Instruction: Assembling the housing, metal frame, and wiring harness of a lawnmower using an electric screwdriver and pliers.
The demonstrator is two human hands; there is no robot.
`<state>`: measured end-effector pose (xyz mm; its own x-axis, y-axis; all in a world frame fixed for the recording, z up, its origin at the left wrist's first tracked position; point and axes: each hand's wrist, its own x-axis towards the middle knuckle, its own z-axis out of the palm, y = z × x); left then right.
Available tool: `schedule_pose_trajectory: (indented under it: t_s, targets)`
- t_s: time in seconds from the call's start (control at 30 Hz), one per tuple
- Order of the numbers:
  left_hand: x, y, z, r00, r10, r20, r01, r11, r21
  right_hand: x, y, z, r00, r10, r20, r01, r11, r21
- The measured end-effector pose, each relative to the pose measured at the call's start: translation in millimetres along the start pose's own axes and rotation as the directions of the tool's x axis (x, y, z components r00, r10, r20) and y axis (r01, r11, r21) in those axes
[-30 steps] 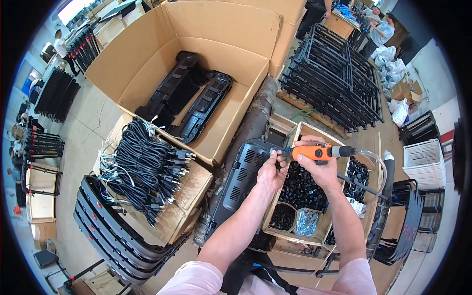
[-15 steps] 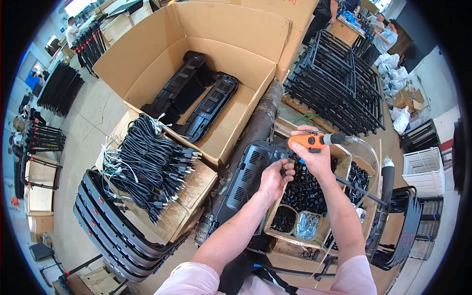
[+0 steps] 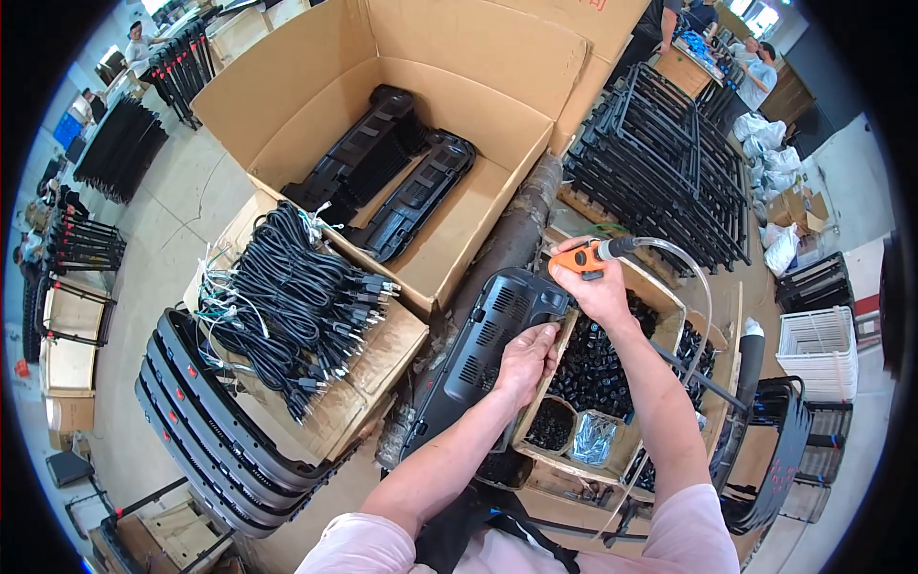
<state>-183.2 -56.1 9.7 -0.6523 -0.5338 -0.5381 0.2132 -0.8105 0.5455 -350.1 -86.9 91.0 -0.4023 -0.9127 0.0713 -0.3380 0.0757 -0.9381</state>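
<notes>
A long black plastic cover [image 3: 483,340] with vent slots lies slantwise in front of me. My right hand [image 3: 595,287] grips an orange power screwdriver [image 3: 578,259] at the cover's far right end; the tip is hidden behind the hand. From the tool's back end a clear hose [image 3: 690,268] curves off to the right. Against the cover's right edge rests my left hand [image 3: 529,364], its fingers curled together; anything pinched in them is too small to make out. Right beside it stands a wooden parts bin [image 3: 612,469] holding many small black parts [image 3: 591,368].
A large cardboard box [image 3: 469,77] holding black plastic covers [image 3: 421,196] stands beyond. On the left lie bundled black cables [image 3: 296,297] on a carton, above stacked curved grey-black panels [image 3: 206,430]. Black metal frames [image 3: 660,163] are piled far right. Other people work in the background.
My right hand has brought the screwdriver left and slightly farther away, to the cover's far end. The left hand has slid a little nearer me along the edge. The whole view has shifted slightly.
</notes>
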Motion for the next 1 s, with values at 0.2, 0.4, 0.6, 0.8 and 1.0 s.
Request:
schedule_pose_trajectory:
  t_s: [0.2,0.4,0.6,0.8,1.0]
  targets:
    - [-1.2,5.3,-4.5,0.995,0.002,-0.095,-0.006,0.999,-0.050,1.9,-11.4,1.8,0.999,0.044,0.022,-0.043,0.999,-0.031]
    - [-2.2,6.9,-5.7,0.998,-0.034,-0.047,0.023,0.977,-0.213,3.3,4.3,-0.3,1.000,0.027,0.015,-0.027,1.000,-0.002]
    - [7.8,17.5,-14.0,0.985,-0.098,-0.143,0.053,0.955,-0.291,-26.4,-15.8,-1.4,0.997,-0.040,-0.064,0.052,0.980,0.192]
    - [20.6,30.7,-16.9,0.984,-0.112,-0.138,-0.011,0.738,-0.675,-59.3,-50.6,-3.3,0.999,-0.031,0.044,0.020,0.971,0.240]
    - [19.9,31.1,-24.3,0.998,-0.062,-0.014,0.034,0.714,-0.700,-63.3,-54.7,0.7,0.995,-0.065,0.081,0.046,0.975,0.217]
